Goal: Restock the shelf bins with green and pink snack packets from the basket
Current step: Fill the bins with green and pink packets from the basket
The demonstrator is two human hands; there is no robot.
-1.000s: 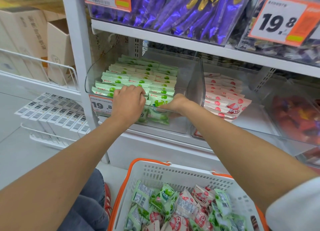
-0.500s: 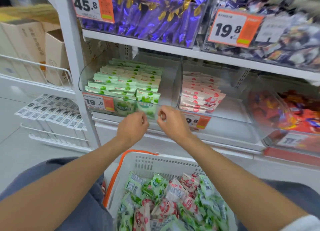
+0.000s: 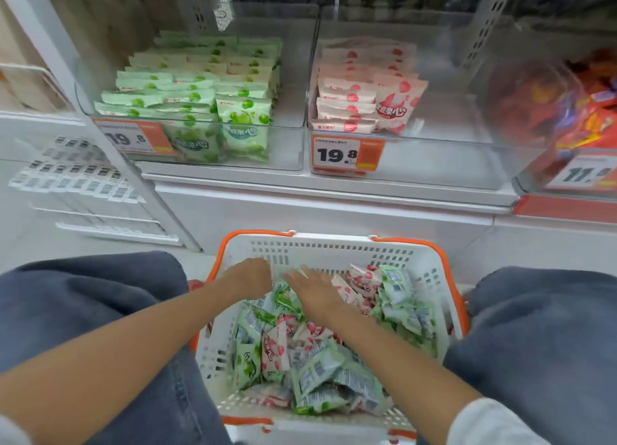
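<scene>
Left grip sits knuckles-up at the far end of the basket, fingers tucked down among the packets, so I cannot tell whether it has one. Right grip is just beside it, fingers spread wide and flat on the heap, holding nothing.

Above me the shelf carries two clear bins. The left bin has a green stack filling most of it. The right bin has a pink stack on its left side only. Between my knees the basket holds green packets and pink packets jumbled together.

That jumble is the risk, I think. A blind handful could bring up both colours and put pink into the left bin. The slick wrappers might also slip on the lift and drop outside the basket.

Pale floor lies around the basket. A rack of barcode labels stands to the left, and a bin of red packets to the right.
</scene>
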